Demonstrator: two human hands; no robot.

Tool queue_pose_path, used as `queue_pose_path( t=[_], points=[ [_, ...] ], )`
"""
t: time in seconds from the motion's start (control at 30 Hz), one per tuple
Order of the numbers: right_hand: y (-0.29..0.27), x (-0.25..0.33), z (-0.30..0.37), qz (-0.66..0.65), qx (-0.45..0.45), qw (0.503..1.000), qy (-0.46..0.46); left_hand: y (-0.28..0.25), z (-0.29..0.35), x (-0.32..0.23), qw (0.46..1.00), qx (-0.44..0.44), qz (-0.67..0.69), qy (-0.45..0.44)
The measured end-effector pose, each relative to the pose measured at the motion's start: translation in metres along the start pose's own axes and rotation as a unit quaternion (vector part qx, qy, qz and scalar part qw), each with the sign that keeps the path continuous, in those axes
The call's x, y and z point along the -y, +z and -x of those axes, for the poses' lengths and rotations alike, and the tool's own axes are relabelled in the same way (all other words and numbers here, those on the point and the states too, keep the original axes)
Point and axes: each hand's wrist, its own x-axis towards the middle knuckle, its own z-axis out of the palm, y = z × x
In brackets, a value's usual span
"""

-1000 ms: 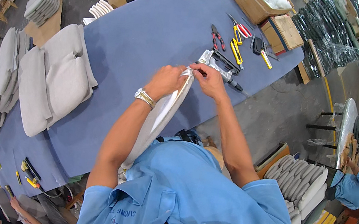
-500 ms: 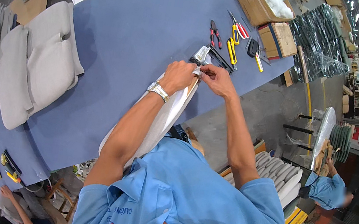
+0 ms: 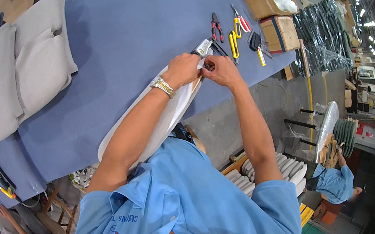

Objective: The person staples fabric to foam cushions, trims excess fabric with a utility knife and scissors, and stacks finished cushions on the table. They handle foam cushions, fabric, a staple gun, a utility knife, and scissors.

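Note:
A long, light grey fabric-covered pad (image 3: 176,108) slants across the near edge of the blue table, partly under my left forearm. A strip of tan, wood-coloured edge shows near its far end. My left hand (image 3: 183,69), with a metal watch above it, is closed around that far end. Close against it, my right hand (image 3: 222,70) pinches the fabric edge between curled fingers. The fingertips of both hands nearly meet, and the exact grip is partly hidden. Just beyond them lies a silver and black staple gun (image 3: 203,47).
Pliers (image 3: 217,27), a yellow cutter (image 3: 233,45) and other hand tools lie past the staple gun. Folded grey covers (image 3: 39,67) rest on the table (image 3: 130,13) at left. Cardboard boxes (image 3: 281,33) stand at the far right corner. Another person (image 3: 335,181) works at right.
The whole view has shifted slightly, carrying the table and tools up and left. My right hand's fingers have curled in tighter at the pad's end, and the white fabric flap there shows less.

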Motion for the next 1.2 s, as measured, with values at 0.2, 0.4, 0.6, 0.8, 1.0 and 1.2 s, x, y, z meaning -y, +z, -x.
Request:
queue_pose_path(
  t=[0.2, 0.4, 0.6, 0.8, 1.0, 1.2],
  points=[
    [-0.005, 0.001, -0.004, 0.002, 0.012, 1.000, -0.010, -0.005, 0.000, 0.002, 1.000, 0.003, 0.001, 0.016],
    [-0.002, 0.002, -0.011, 0.001, 0.000, 0.999, -0.037, 0.012, 0.004, 0.014, 0.999, -0.046, -0.003, 0.018],
    [-0.008, 0.002, -0.015, -0.019, 0.039, 0.999, -0.012, 0.009, 0.007, 0.016, 0.998, -0.049, -0.023, 0.014],
    [-0.010, -0.013, -0.021, -0.034, 0.034, 0.998, -0.044, 0.011, 0.002, 0.016, 0.998, -0.057, -0.033, 0.002],
    [0.009, 0.015, -0.047, -0.096, -0.013, 0.977, -0.188, -0.038, 0.048, 0.049, 0.996, -0.049, 0.078, 0.008],
    [0.006, 0.047, -0.077, -0.049, -0.041, 0.966, -0.249, -0.101, 0.225, 0.040, 0.982, -0.007, 0.068, -0.174]
  ],
)
